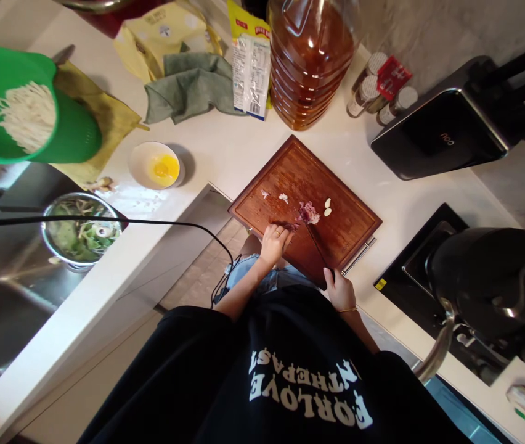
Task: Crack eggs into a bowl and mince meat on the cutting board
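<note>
My right hand [340, 290] is closed around the handle of a kitchen knife [317, 243]. Its dark blade slants across a brown wooden cutting board [267, 180], the tip by a heap of chopped reddish-purple pieces [309, 213]. My left hand [275, 242] rests at the board's near left edge, fingers bent and pressed together beside dark reddish bits; what they hold is hidden. Two peeled garlic cloves [328, 208] lie right of the heap. Small white minced bits [283, 198] are to its left.
Left are a white bowl with egg yolk [164, 169], a green basket [77, 132] of pale strips, and a sink [8, 308] holding a metal bowl of greens [82, 231]. Behind stands a large oil jug [309, 68]. Right are a knife block [442, 129] and black pot [488, 277]. A cable [151, 220] crosses left.
</note>
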Demonstrator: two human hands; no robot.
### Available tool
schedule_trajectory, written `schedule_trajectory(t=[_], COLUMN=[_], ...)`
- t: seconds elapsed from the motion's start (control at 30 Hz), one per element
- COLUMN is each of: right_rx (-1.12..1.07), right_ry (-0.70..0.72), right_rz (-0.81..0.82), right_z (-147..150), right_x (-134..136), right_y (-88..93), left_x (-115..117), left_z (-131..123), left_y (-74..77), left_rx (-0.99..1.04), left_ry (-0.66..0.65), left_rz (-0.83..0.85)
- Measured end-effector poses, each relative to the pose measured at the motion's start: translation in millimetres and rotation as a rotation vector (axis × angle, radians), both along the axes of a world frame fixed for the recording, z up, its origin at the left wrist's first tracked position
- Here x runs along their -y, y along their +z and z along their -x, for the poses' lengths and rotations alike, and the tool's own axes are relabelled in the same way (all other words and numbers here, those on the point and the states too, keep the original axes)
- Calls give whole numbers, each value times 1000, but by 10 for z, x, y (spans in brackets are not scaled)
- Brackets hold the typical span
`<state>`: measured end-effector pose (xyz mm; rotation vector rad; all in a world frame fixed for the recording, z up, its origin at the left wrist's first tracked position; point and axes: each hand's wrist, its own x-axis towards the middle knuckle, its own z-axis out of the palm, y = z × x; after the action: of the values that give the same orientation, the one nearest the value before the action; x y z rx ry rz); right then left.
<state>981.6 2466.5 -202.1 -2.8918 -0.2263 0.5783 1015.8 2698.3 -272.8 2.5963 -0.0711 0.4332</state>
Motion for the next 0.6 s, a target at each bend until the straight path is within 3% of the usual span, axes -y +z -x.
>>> schedule_trajectory(t=[0.43,0.6], right_rx=[9,28], right_ry=[146,154], right_rz=[159,168], right_z=[-103,-84], right_x=[-265,-159], right_y=[-2,-46], left_x=[-11,-16], left_z=[22,19], left_y=[-23,-32], left_rx=[-15,-26], left_ry=[-24,-13], left_rz=[-46,-42])
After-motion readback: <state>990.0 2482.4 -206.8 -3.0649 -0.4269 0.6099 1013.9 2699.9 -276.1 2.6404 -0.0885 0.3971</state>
